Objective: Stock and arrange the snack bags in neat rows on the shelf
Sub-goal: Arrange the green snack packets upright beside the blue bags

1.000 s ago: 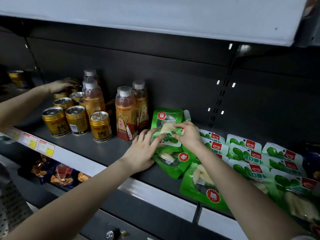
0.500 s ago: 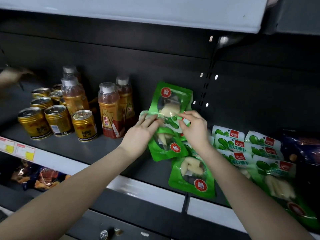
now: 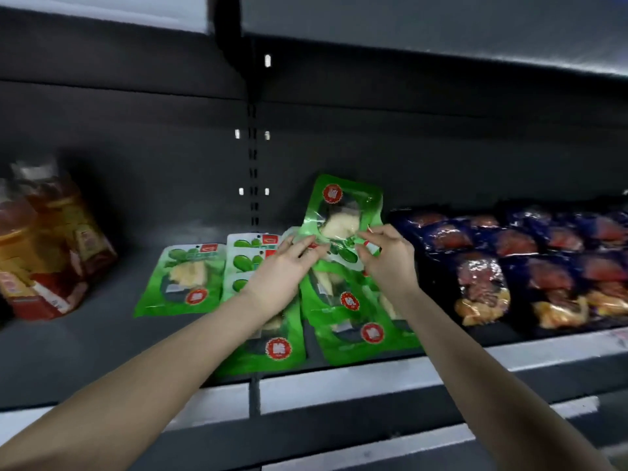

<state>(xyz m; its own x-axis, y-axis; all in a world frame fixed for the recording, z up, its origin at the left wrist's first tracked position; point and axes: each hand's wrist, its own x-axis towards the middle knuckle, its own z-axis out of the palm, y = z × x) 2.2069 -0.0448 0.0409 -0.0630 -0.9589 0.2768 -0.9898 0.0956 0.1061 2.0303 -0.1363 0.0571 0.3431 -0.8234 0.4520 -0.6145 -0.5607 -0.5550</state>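
A green snack bag [image 3: 343, 212] with a clear window and a red round label stands upright above the shelf, held from both sides. My left hand [image 3: 283, 270] pinches its lower left edge and my right hand [image 3: 387, 263] pinches its lower right edge. Under my hands several more green snack bags lie overlapping on the dark shelf [image 3: 85, 338], one [image 3: 353, 321] in front of my right wrist, another [image 3: 272, 348] under my left forearm. A single green bag [image 3: 185, 278] lies flat to the left. White-and-green bags [image 3: 249, 256] lie behind my left hand.
Dark blue snack bags [image 3: 530, 263] with red and yellow contents fill the shelf to the right in rows. Blurred orange drink bottles [image 3: 51, 243] stand at the far left. A slotted upright [image 3: 253, 164] runs down the back panel. White price rails [image 3: 339, 385] line the shelf fronts.
The view has swung right: the cans are out of sight and the dark blue bags have come in. Both hands have carried the held green bag to the right, over the pile.
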